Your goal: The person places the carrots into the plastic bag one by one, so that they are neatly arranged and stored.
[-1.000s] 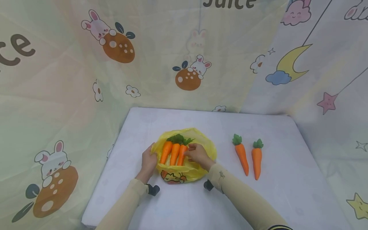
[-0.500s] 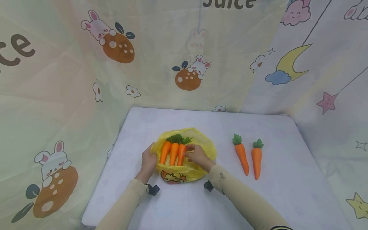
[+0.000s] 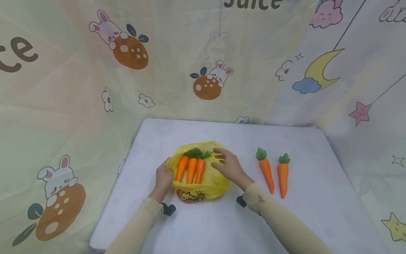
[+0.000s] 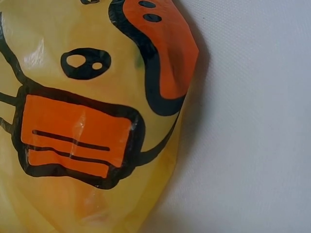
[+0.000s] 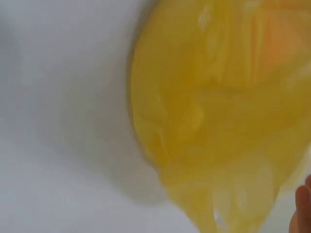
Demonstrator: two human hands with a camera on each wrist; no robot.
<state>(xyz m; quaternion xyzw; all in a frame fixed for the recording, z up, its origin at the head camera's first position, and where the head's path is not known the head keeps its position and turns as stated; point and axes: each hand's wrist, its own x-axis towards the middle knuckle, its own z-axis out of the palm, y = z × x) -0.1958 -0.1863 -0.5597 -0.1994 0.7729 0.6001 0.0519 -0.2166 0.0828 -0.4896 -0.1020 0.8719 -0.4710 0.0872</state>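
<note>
A yellow plastic bag (image 3: 219, 185) lies on the table with its mouth spread open. Inside it, side by side, are three orange carrots with green tops: a left carrot (image 3: 182, 169), a middle carrot (image 3: 191, 171) and a right carrot (image 3: 200, 171). My left hand (image 3: 163, 180) holds the bag's left edge, its fingertips partly hidden by the plastic. Over the bag's right side, my right hand (image 3: 231, 167) is apart from the carrots, fingers spread and holding nothing. The left wrist view shows the bag's printed cartoon face (image 4: 82, 131); fingertips (image 5: 303, 204) enter the right wrist view's corner.
Two more carrots lie on the white table (image 3: 304, 218) to the right of the bag: one tilted carrot (image 3: 266, 173) and one nearly straight carrot (image 3: 283, 180). Printed cloth walls (image 3: 171, 84) stand behind the table and along both sides.
My right hand has let go of the right carrot in the bag and drawn back up and to the right, its fingers spreading. The left hand stays on the bag's edge.
</note>
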